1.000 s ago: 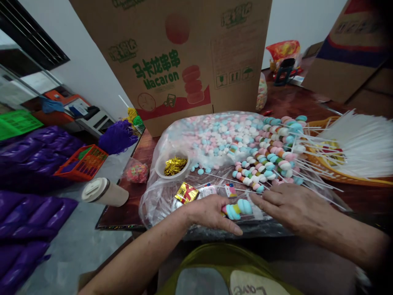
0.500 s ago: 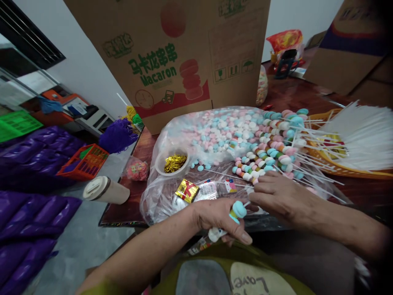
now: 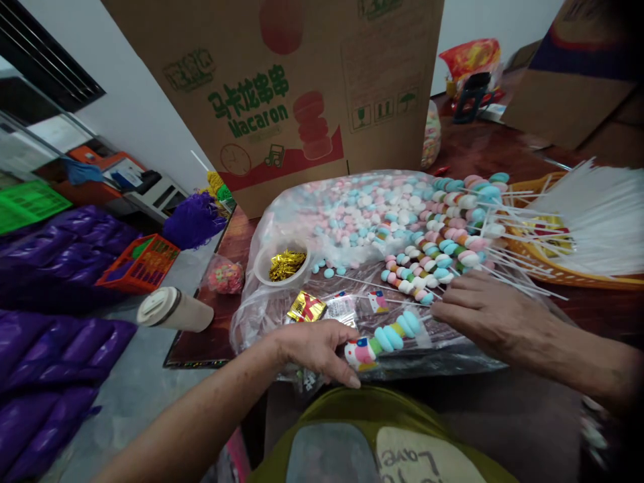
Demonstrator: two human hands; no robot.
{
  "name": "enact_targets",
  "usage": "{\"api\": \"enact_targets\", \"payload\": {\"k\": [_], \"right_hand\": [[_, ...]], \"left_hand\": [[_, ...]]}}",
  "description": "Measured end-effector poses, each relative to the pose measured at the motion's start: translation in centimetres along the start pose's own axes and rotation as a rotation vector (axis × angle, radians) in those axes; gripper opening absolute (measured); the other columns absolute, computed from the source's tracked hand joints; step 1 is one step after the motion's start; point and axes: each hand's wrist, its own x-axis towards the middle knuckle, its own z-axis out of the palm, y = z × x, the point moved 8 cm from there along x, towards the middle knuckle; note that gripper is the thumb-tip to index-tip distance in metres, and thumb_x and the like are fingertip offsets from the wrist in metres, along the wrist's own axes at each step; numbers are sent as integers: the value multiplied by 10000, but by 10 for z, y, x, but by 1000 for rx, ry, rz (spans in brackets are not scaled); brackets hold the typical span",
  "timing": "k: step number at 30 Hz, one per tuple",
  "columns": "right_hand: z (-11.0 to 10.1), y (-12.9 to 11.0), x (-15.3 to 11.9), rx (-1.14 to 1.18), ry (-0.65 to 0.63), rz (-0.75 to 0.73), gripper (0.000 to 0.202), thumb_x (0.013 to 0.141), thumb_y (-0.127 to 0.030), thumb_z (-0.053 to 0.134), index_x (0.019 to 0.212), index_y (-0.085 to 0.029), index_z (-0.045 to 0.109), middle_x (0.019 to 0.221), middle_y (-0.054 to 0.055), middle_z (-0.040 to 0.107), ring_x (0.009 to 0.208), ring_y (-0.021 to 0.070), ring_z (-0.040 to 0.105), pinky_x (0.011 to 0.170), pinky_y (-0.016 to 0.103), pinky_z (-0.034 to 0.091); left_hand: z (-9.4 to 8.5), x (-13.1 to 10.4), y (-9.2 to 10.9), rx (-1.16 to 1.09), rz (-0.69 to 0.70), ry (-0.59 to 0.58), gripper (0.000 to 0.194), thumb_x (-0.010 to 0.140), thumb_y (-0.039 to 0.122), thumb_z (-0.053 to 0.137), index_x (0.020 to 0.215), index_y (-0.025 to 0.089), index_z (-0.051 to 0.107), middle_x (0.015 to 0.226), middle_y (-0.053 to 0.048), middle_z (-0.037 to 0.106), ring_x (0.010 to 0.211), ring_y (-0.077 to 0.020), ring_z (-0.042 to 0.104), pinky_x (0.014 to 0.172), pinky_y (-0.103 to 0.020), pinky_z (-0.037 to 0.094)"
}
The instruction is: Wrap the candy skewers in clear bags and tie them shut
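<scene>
My left hand (image 3: 322, 345) is closed around the left end of a skewer of candies (image 3: 392, 337), blue and green pieces with a white, pink and blue printed piece (image 3: 359, 352) by my fingers. To its right my right hand (image 3: 477, 308) is bent over the table beside a pile of threaded candy skewers (image 3: 443, 248); its fingertips are hidden, so what it holds, if anything, cannot be made out. Behind lies a clear bag of loose pink, white and blue candies (image 3: 362, 208). A gold square packet (image 3: 306, 306) and silver packets lie just above my left hand.
A bowl of gold ties (image 3: 257, 265) stands left of the candies. A cup (image 3: 176, 310) is at the left edge. A large cardboard box (image 3: 387, 74) rises behind, and an orange basket (image 3: 578, 274) of white sticks is on the right.
My left hand has moved left, and the candy skewer now points out to the right of it, with the printed piece showing. My right hand has shifted slightly right.
</scene>
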Motion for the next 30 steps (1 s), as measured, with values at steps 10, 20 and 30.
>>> {"api": "enact_targets", "payload": {"k": [10, 20, 30], "right_hand": [[-22, -32, 5, -67, 125, -117, 208, 878, -90, 362, 973, -154, 535, 687, 38, 561, 659, 167, 425, 647, 337, 310], [20, -46, 28, 155, -57, 7, 157, 712, -76, 472, 784, -169, 576, 742, 45, 619, 729, 182, 490, 735, 342, 305], [17, -34, 21, 200, 61, -27, 218, 788, -60, 358, 730, -162, 542, 649, 41, 548, 641, 160, 422, 646, 312, 283]], "left_hand": [[7, 9, 10, -192, -52, -79, 465, 500, 441, 795, 742, 169, 507, 570, 65, 547, 464, -88, 535, 455, -197, 417], [-1, 34, 18, 337, 36, 180, 360, 571, 383, 734, 817, 167, 584, 706, 19, 592, 673, -166, 574, 635, -282, 467], [-8, 13, -7, -30, 0, -129, 590, 528, 394, 788, 1020, 164, 557, 803, -2, 620, 746, -162, 588, 664, -278, 464]]}}
